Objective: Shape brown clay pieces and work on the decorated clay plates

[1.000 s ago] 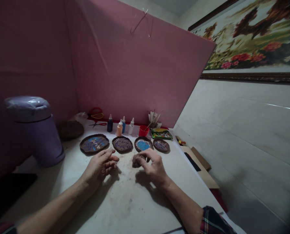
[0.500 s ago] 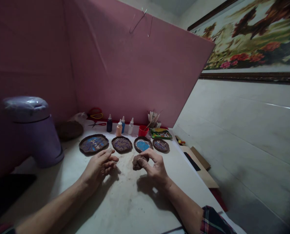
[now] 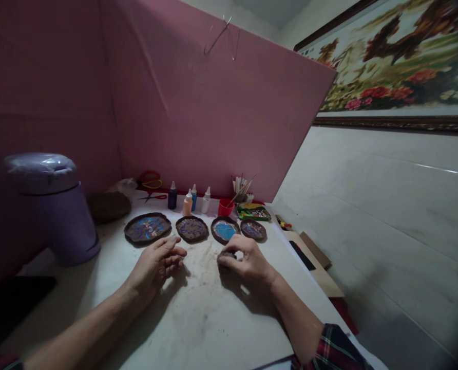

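My right hand (image 3: 247, 262) is curled over a brown lump of clay (image 3: 226, 255) and presses it down on the white table (image 3: 198, 329). Only the lump's top edge shows past the fingers. My left hand (image 3: 155, 264) rests on the table to the left, fingers loosely stretched, holding nothing. Just beyond the hands lie several painted clay dishes: a large one (image 3: 147, 228), a round one (image 3: 192, 228), one with a blue heart (image 3: 225, 229) and a small one (image 3: 254, 229).
A purple bin (image 3: 50, 205) stands at the left. Small paint bottles (image 3: 188, 199), a red cup (image 3: 226, 207), a holder of sticks (image 3: 242, 186), red scissors (image 3: 154, 196) and a green box (image 3: 254, 211) line the pink partition (image 3: 213, 113). Cardboard (image 3: 313, 262) lies past the right edge.
My right hand lowered the clay lump from a raised pinch onto the table and now covers it. The left hand has stayed where it was.
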Tool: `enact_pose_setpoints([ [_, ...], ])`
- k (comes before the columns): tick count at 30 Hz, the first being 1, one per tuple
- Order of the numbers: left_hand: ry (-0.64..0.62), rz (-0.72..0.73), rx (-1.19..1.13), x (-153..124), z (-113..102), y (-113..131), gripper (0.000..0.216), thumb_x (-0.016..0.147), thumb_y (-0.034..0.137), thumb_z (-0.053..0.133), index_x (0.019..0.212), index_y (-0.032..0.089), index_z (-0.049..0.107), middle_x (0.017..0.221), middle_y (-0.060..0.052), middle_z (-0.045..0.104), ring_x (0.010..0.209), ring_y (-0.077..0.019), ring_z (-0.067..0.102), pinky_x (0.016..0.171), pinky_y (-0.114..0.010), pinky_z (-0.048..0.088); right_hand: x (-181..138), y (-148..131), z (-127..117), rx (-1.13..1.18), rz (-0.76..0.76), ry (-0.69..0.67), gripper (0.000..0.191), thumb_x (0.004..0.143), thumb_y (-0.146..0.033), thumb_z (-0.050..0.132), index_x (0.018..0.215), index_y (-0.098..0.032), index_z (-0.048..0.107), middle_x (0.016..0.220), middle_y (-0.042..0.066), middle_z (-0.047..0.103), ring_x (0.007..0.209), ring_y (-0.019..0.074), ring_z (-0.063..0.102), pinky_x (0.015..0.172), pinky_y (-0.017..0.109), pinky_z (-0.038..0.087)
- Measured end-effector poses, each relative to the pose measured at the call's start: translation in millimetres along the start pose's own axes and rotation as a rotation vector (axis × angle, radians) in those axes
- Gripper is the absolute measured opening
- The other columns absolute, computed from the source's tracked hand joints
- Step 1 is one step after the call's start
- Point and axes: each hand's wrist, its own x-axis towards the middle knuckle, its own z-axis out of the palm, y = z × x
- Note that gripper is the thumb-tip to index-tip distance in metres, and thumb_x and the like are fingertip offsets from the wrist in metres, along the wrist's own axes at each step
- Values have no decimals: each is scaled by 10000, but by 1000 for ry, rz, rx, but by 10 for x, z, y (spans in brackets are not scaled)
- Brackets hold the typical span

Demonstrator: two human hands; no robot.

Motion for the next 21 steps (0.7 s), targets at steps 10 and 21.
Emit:
enact_pose_setpoints([
  [10,-34,0,0,-30,41,19,256,734,259,701,918,141,567,648,-28,668,498,-93,593,463,-161,448,-14,-86,50,73,23,-38,105,747,-270,703,708,-173,697,662,14,634,648,132,571,621,251,460],
  [21,-195,-74,-19,-72,61,-50,260,807,313,636,977,139,545,765,-70,678,618,-147,639,570,-240,496,-17,-103,215,349,58,179,212,801,-364,653,854,-159,664,756,48,663,687,162,600,663,312,496],
])
